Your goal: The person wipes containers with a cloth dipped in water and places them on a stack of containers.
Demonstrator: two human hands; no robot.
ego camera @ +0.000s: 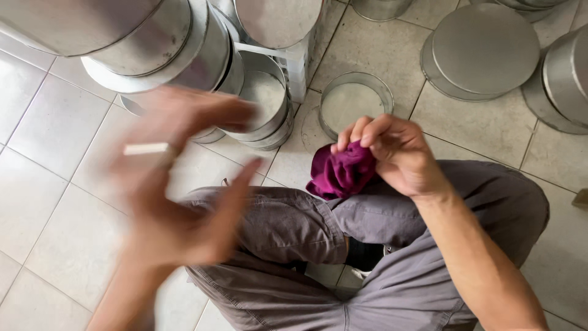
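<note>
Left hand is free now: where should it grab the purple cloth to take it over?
Pinch the loose bunched folds of the purple cloth at its lower left, coming from the left: the right hand pinches its top right edge, so that hanging side is exposed above the knee.

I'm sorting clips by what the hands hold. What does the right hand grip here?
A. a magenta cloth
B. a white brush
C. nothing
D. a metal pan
A: the right hand pinches a bunched magenta cloth above the knee, while the metal pans sit on the floor untouched.
</note>
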